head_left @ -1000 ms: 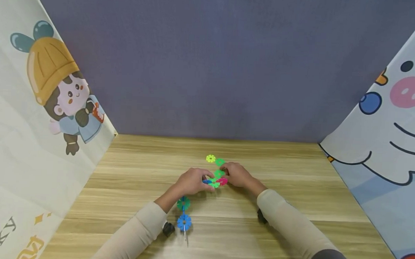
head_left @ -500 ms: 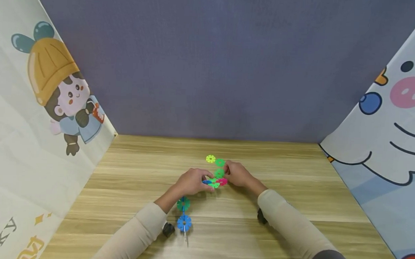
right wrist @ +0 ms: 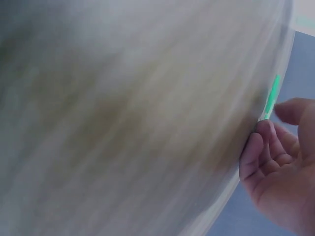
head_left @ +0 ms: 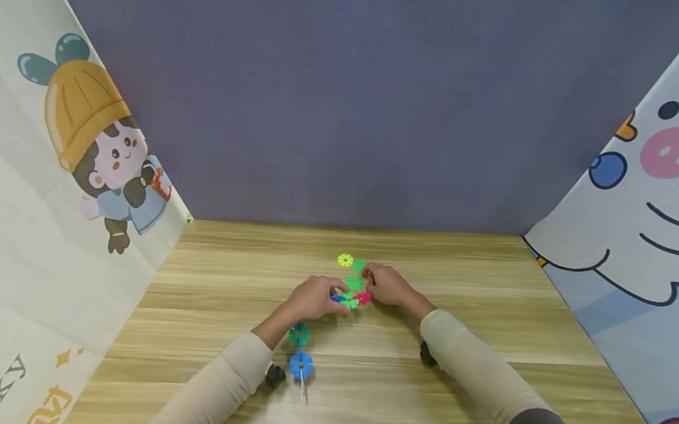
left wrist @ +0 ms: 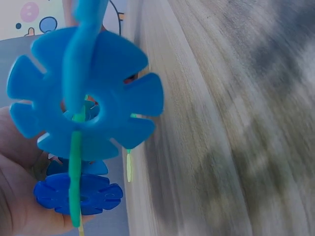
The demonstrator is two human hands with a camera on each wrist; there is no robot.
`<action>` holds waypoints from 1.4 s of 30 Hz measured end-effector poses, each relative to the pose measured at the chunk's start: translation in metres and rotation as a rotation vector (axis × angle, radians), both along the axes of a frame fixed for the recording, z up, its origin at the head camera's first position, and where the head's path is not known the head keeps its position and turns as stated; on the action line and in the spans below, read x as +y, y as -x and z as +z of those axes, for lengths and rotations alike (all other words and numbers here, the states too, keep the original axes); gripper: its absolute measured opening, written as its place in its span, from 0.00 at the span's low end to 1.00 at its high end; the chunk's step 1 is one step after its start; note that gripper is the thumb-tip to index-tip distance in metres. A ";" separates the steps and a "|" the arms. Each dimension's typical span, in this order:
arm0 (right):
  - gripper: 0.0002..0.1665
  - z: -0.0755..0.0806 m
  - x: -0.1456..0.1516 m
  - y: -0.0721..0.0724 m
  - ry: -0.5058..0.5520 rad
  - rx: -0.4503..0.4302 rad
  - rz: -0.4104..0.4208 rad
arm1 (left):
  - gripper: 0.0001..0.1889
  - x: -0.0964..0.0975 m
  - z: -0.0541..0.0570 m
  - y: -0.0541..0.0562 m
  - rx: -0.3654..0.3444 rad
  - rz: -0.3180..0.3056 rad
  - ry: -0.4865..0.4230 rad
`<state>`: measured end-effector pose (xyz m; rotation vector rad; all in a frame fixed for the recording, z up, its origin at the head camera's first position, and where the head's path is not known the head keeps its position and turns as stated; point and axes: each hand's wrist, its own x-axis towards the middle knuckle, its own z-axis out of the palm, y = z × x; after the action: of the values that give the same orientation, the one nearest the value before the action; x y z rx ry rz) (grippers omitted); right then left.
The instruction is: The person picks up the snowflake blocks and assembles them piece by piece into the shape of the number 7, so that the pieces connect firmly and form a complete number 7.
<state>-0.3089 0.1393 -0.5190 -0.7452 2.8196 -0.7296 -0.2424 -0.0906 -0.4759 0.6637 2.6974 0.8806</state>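
Interlocking flower-shaped plastic discs are joined in a chain. In the head view my left hand [head_left: 315,296] grips it between thumb and fingers, at a dark blue disc [head_left: 338,298]. A light green disc [head_left: 349,301] and a pink disc [head_left: 363,297] project to the right. Toward me the chain runs through a green disc [head_left: 299,334] to a blue disc [head_left: 301,365], which looms large in the left wrist view. My right hand [head_left: 386,285] has loosely bent fingers, its fingertips right at the edge of a loose green disc [head_left: 359,266]. Another green disc [head_left: 354,283] lies just left of it.
A yellow disc [head_left: 345,259] lies on the wooden table [head_left: 456,260] beyond the hands. A grey-blue panel [head_left: 343,112] rises at the back. Printed cloths [head_left: 24,226] flank the table on both sides.
My right hand has shifted slightly, its fingertips now over the edge of the farther green disc. The nearer green disc has moved a little left. The left hand keeps its grip.
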 end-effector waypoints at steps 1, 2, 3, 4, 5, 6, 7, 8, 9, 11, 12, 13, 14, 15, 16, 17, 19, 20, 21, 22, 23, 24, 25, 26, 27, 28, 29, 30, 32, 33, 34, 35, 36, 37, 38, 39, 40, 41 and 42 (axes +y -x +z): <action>0.20 0.000 -0.001 0.000 -0.006 0.005 0.003 | 0.22 0.000 0.000 0.000 0.000 0.001 0.000; 0.21 0.001 -0.001 0.000 -0.007 0.007 0.006 | 0.22 -0.001 0.000 0.000 0.000 0.001 -0.001; 0.21 0.001 -0.002 0.000 -0.012 0.012 0.009 | 0.22 -0.001 0.000 0.000 0.000 0.001 -0.001; 0.22 0.002 -0.003 0.000 -0.017 0.012 0.013 | 0.22 -0.001 0.000 0.001 0.000 -0.001 -0.002; 0.23 0.002 -0.004 0.000 -0.018 0.010 0.018 | 0.22 -0.001 0.000 0.001 0.001 -0.003 -0.003; 0.23 0.002 -0.005 0.000 -0.018 0.007 0.023 | 0.22 -0.001 -0.001 0.001 0.002 -0.004 -0.002; 0.24 0.002 -0.006 0.001 -0.024 0.008 0.028 | 0.21 -0.001 -0.001 0.001 0.002 -0.006 -0.003; 0.24 0.002 -0.007 0.001 -0.027 0.010 0.034 | 0.21 -0.001 -0.001 0.001 0.002 -0.008 -0.003; 0.24 0.002 -0.007 0.001 -0.034 0.016 0.039 | 0.22 -0.001 -0.001 0.001 0.002 -0.009 -0.003; 0.24 0.003 -0.008 0.001 -0.046 0.029 0.049 | 0.22 -0.001 0.000 0.002 0.005 -0.012 -0.002; 0.24 0.003 -0.009 0.001 -0.053 0.035 0.051 | 0.22 -0.001 0.000 0.002 0.005 -0.014 0.000; 0.24 0.002 -0.009 0.001 -0.061 0.041 0.053 | 0.22 -0.001 -0.001 0.002 0.008 -0.016 0.000; 0.24 0.002 -0.010 0.001 -0.068 0.044 0.050 | 0.22 -0.001 -0.001 0.003 0.011 -0.016 0.002; 0.23 0.002 -0.010 0.001 -0.072 0.045 0.046 | 0.22 -0.001 -0.001 0.003 0.014 -0.017 0.001; 0.23 0.002 -0.010 0.000 -0.074 0.043 0.041 | 0.22 -0.001 -0.001 0.003 0.015 -0.016 0.002; 0.23 0.002 -0.011 0.000 -0.070 0.041 0.032 | 0.22 -0.001 -0.001 0.004 0.017 -0.015 0.002; 0.22 0.003 -0.012 0.000 -0.052 0.036 0.013 | 0.22 -0.001 -0.001 0.004 0.020 -0.010 0.001; 0.22 0.003 -0.012 0.000 -0.040 0.030 0.003 | 0.22 -0.001 -0.001 0.003 0.018 -0.009 0.001; 0.21 0.003 -0.012 -0.001 -0.027 0.026 -0.005 | 0.22 -0.001 -0.001 0.003 0.017 -0.008 0.000; 0.20 0.004 -0.012 -0.001 -0.015 0.020 -0.012 | 0.22 -0.001 -0.001 0.003 0.015 -0.008 0.000; 0.20 0.004 -0.011 -0.002 -0.004 0.016 -0.019 | 0.22 -0.002 -0.002 0.003 0.012 -0.008 0.001; 0.19 0.004 -0.010 -0.002 0.003 0.017 -0.023 | 0.22 -0.002 -0.002 0.003 0.009 -0.008 0.001; 0.17 0.004 -0.010 -0.003 0.012 0.015 -0.024 | 0.22 -0.002 -0.002 0.003 0.005 -0.007 0.000; 0.16 0.004 -0.008 -0.003 0.018 0.017 -0.024 | 0.21 -0.002 -0.002 0.003 0.003 -0.006 -0.001; 0.15 0.004 -0.007 -0.003 0.023 0.023 -0.021 | 0.21 -0.002 -0.002 0.002 0.001 -0.004 0.000; 0.13 0.003 -0.005 -0.004 0.025 0.024 -0.016 | 0.21 -0.003 -0.002 0.002 -0.002 -0.003 0.000; 0.12 0.003 -0.003 -0.004 0.031 0.026 -0.007 | 0.21 -0.003 -0.002 0.002 -0.004 -0.001 0.001; 0.11 0.003 0.000 -0.004 0.035 0.029 0.002 | 0.21 -0.003 -0.002 0.002 -0.005 0.000 0.000; 0.09 0.003 0.004 -0.004 0.042 0.028 0.017 | 0.21 -0.004 -0.002 0.002 -0.008 0.000 0.002; 0.08 0.004 0.006 -0.004 0.047 0.026 0.025 | 0.21 -0.004 -0.002 0.002 -0.009 0.000 0.002; 0.07 0.004 0.008 -0.005 0.051 0.021 0.029 | 0.21 -0.005 -0.002 0.002 -0.009 0.000 0.002; 0.06 0.005 0.009 -0.005 0.057 0.020 0.033 | 0.20 -0.005 -0.002 0.003 -0.005 0.001 0.005; 0.06 0.006 0.011 -0.006 0.060 0.019 0.035 | 0.20 -0.005 -0.003 0.003 -0.003 0.002 0.006; 0.06 0.007 0.012 -0.006 0.068 0.013 0.037 | 0.20 -0.005 -0.003 0.003 0.000 0.002 0.007; 0.08 0.008 0.014 -0.007 0.075 0.009 0.038 | 0.20 -0.005 -0.003 0.003 0.003 0.003 0.008; 0.09 0.010 0.015 -0.008 0.090 0.000 0.038 | 0.20 -0.006 -0.003 0.004 0.007 0.005 0.009; 0.11 0.011 0.017 -0.008 0.102 -0.009 0.037 | 0.20 -0.006 -0.004 0.004 0.011 0.006 0.012; 0.12 0.012 0.018 -0.009 0.115 -0.020 0.037 | 0.20 -0.006 -0.004 0.004 0.015 0.005 0.015; 0.13 0.014 0.019 -0.010 0.134 -0.035 0.036 | 0.20 -0.006 -0.004 0.004 0.015 0.005 0.016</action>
<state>-0.2989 0.1580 -0.5052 -0.7931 2.7402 -0.9234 -0.2467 -0.0965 -0.4803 0.6627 2.7176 0.8574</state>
